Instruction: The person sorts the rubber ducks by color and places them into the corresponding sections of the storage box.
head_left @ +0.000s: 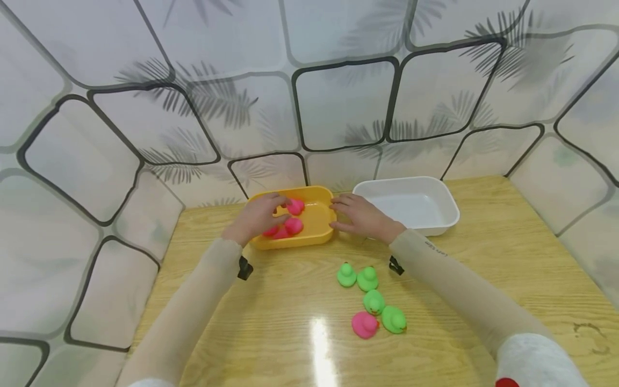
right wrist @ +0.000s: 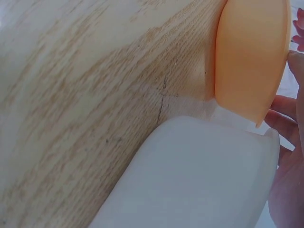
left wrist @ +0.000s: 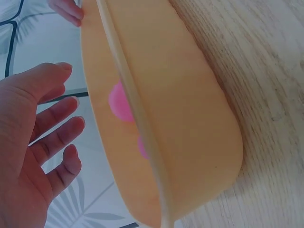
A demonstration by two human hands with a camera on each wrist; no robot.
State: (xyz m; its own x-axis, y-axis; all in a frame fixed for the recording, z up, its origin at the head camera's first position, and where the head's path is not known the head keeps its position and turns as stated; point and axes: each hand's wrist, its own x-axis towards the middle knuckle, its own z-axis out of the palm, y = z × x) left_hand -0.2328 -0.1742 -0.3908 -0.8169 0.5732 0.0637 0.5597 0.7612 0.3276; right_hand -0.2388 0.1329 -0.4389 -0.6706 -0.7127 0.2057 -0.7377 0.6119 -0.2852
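My left hand (head_left: 256, 217) hovers over the left part of an orange tray (head_left: 319, 236), with its fingers loosely bent and nothing between them in the left wrist view. Inside the tray, below and beside this hand, lie several pink rubber ducks (head_left: 293, 226). At the tray's right end is my right hand (head_left: 360, 216), its fingers extended to the rim and appearing to touch it. In the right wrist view that hand (right wrist: 289, 156) is partly cut off, beside the orange wall (right wrist: 251, 57) and the rim of a white tray (right wrist: 199, 175).
The white tray (head_left: 411, 201) stands just right of the orange one, near the patterned wall covering (head_left: 343, 107). Several green rubber ducks (head_left: 374, 302) and one pink duck (head_left: 365, 324) sit on the wooden table (head_left: 271, 322) in front, between the forearms.
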